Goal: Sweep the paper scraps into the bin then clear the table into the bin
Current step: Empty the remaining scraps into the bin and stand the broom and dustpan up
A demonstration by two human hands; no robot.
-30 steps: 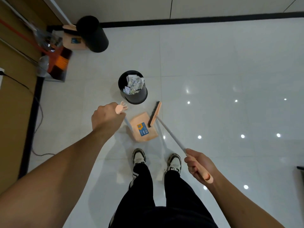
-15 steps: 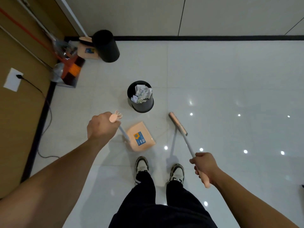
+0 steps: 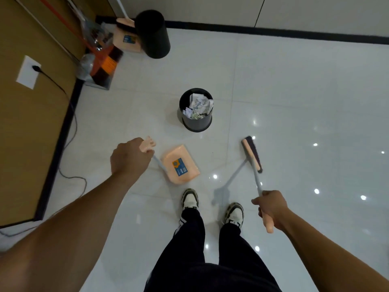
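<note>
A small black bin (image 3: 196, 121) stands on the white floor ahead of me, with crumpled paper scraps (image 3: 199, 106) inside it. My left hand (image 3: 130, 158) grips the top of the handle of a peach dustpan (image 3: 181, 164), whose pan is near the floor just left of my feet. My right hand (image 3: 271, 208) grips the peach end of a broom (image 3: 251, 153) handle. The broom head sits to the right of the dustpan, apart from it. No loose scraps show on the floor.
A taller black bin (image 3: 153, 34) stands at the back wall beside a second peach dustpan (image 3: 126, 40). An orange broom and metal dustpan (image 3: 101, 68) lean in the left corner. A wall socket (image 3: 28, 71) with a trailing cable is on the left. My shoes (image 3: 212, 204) are below.
The broom head has swung away from the dustpan to the right. My view has tipped up, so the back wall and corner show more.
</note>
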